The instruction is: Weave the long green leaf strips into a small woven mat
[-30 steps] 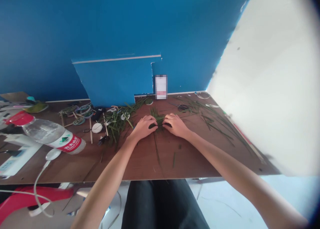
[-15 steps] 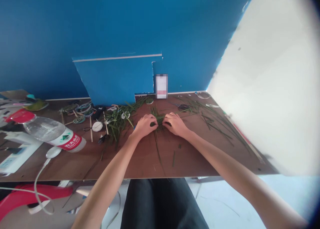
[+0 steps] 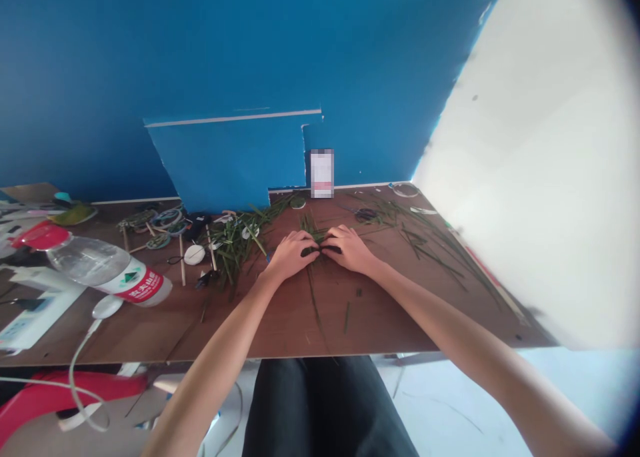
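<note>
Green grass blades [image 3: 313, 225] are gathered between my hands at the middle of the brown table. My left hand [image 3: 294, 253] pinches them from the left, thumb and fingers curled together. From the right, my right hand [image 3: 349, 249] pinches the same blades, its fingertips almost meeting those of the left. Part of the bunch is hidden behind my fingers. One long blade [image 3: 315, 300] hangs down from it toward the table's front edge. Short cut pieces [image 3: 347, 317] lie just in front of my right hand.
A heap of grass strips [image 3: 233, 247] lies left of my hands, more strips [image 3: 430, 254] to the right. A water bottle [image 3: 107, 264] lies at the left beside a power strip [image 3: 37, 310] and a white charger [image 3: 107, 306]. A phone-like card [image 3: 322, 174] leans against the blue wall.
My hands have drawn slightly closer together, so the fingertips now nearly touch over the grass. The rest of the table looks the same.
</note>
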A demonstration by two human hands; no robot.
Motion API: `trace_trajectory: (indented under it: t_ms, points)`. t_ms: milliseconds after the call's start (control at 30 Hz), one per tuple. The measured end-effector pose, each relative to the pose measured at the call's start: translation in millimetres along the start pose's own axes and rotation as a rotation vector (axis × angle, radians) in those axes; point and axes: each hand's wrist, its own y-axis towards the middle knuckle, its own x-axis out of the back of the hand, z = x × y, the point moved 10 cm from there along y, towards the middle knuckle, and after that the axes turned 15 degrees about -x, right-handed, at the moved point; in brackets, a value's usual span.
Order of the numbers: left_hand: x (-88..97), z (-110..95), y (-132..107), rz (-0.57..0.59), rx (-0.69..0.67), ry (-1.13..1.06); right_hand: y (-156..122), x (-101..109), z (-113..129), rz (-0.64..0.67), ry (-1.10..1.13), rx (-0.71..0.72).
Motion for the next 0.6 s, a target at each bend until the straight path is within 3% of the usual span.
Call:
trace_trajectory:
  t_ms: [300, 600]
  points:
    - [-1.6, 6.3, 2.0, -0.030, 0.106, -0.025, 3.8, -2.9, -6.8, 0.005, 0.018, -0.055]
    - [3.3, -8.5, -0.7, 0.001, -0.094, -0.077, 0.0, 3.6, 2.0, -0.013, 0.037, 0.019]
